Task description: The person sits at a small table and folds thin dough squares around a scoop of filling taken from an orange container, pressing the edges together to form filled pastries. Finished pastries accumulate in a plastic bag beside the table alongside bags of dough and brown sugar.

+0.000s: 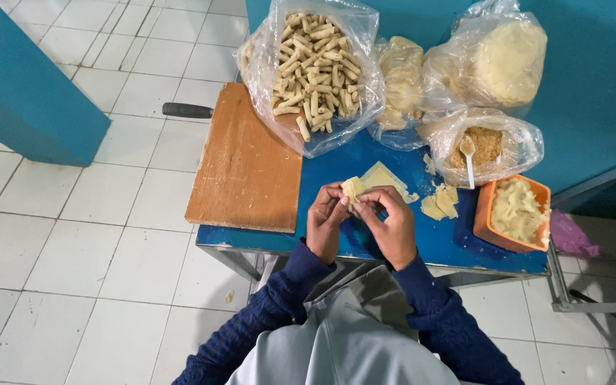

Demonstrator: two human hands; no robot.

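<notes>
Two hands: the left hand [326, 221] and right hand [388, 224] are meeting over the near edge of the blue worktop [450, 246], both pinching one small pale dough wrapper [353, 189].
Fingers: both sets are curling closed around the wrapper, fingertips pressing at its folded edge; how tightly they are squeezing is hard to judge from above.
Handling: the wrapper is looking thin, light and soft, likely to tear or stick, so it is best held by its edges with gentle fingertip pressure, not squeezed in the middle.
Where it is: it is hanging just above the worktop, touching only the fingers.
Just beyond: a flat square sheet of dough [383, 177] is lying on the worktop, with torn dough scraps [440, 203] to its right.
Right side: an orange tub [490, 214] is holding pale mash; behind it an open bag of crumbly brown filling [486, 142] is carrying a white spoon [469, 158].
Far edge: a clear bag of finished rolls [315, 64] is resting partly on a wooden board [240, 164], beside two more bags of pale dough [504, 60].
Behind the board: a dark handle [187, 110] is sticking out.
</notes>
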